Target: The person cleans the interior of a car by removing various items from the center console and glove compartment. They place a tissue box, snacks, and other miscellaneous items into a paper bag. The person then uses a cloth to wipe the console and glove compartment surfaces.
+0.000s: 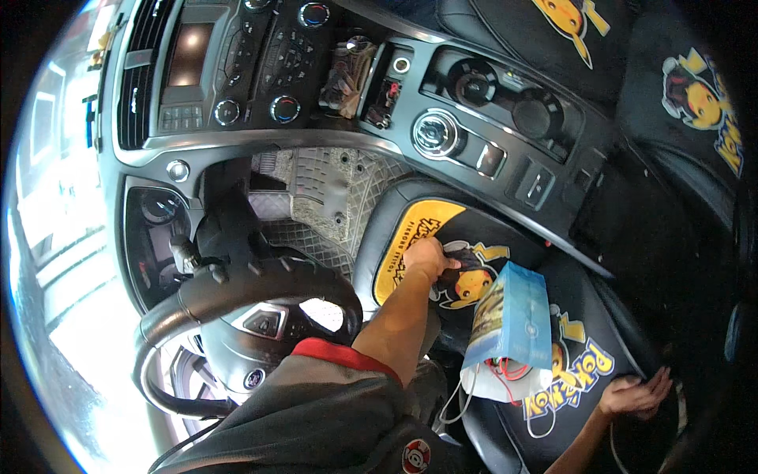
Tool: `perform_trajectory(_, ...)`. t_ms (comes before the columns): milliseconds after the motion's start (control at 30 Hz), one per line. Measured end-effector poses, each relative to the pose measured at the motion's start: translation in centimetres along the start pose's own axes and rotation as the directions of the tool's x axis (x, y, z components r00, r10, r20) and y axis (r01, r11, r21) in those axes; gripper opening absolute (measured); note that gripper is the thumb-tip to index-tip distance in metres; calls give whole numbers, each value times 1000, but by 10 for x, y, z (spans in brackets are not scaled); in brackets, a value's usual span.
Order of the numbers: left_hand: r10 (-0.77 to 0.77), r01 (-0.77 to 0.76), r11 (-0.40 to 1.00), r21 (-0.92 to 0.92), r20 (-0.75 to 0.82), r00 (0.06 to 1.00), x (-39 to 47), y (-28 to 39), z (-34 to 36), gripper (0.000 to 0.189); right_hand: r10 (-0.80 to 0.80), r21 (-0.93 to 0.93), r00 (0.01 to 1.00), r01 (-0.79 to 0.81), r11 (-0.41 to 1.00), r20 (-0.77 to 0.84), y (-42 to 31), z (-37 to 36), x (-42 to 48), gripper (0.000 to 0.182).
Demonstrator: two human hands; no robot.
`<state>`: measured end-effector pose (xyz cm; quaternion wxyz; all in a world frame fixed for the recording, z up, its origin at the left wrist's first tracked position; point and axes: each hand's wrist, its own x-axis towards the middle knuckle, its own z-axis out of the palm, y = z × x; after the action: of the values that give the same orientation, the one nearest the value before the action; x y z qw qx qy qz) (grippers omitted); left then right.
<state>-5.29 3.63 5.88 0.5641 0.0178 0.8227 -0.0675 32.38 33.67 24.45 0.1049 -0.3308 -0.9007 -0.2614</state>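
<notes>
My left hand (427, 259) rests with curled fingers and thumb out on the driver's seat cushion (521, 228), at the edge of its yellow printed panel (394, 260). The cushion is black with a yellow cartoon character. A blue paper gift bag (530, 320) lies on its side on the seat, its mouth towards me. Red cord or wire (509, 370) shows in that mouth, and white handles (459, 403) hang from it. My right hand (636, 391) is beside the printed seat backrest (592, 332), palm up and fingers extended, holding nothing visible.
The steering wheel (249, 290) stands left of my left arm. Beyond the seat runs the centre console (497, 136) with a rotary shifter (435, 134) and cup holders (503, 95). Pedals and a rubber floor mat (379, 172) lie in the footwell. The passenger seat (639, 77) is behind the console.
</notes>
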Motion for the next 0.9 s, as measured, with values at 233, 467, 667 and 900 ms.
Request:
perform_trajectory(233, 35, -36, 998, 56, 8, 999, 3, 2, -7, 72, -64, -69, 997, 66, 995, 38, 0, -2, 6, 51)
perform_trajectory(467, 5, -6, 1000, -21, -32, 999, -12, 7, -11, 59, 51, -258, 997, -34, 966, 61, -6, -6, 7, 48)
perform_trajectory(667, -6, 4, 999, -46, -29, 1000, -2, 11, -7, 53, 123, 695, 981, -192, 693, 149, -210, -25, 153, 43)
perform_trajectory(900, 7, -12, 997, -81, -58, 998, 2, 8, -1, 49, -671, 869, 725, 223, 442, 155, -481, -21, 334, 64)
